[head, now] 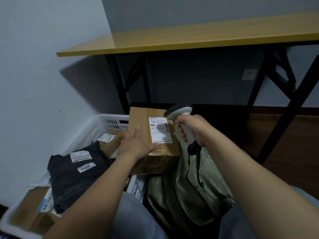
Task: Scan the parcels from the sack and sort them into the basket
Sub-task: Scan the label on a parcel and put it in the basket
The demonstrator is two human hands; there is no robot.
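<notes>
Cardboard box (143, 121), white label (159, 130) facing up, sits at the basket's (96, 125) right rim. The left hand (138, 144) lies flat on its top, fingers spread. The right hand (193, 130) is wrapped around the handle of a grey scanner (181, 110), whose head is just above the label. A green sack (198, 187) lies beside the basket. In the basket are a black bag (74, 183) and more boxes. A yellow table (172, 40) stands behind.

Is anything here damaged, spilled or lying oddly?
Nothing much. The cardboard box under the left hand looks slightly dented along its near top edge, and the black parcel lies rumpled and skewed over others in the white basket. The right hand grips the scanner. No spills.
</notes>
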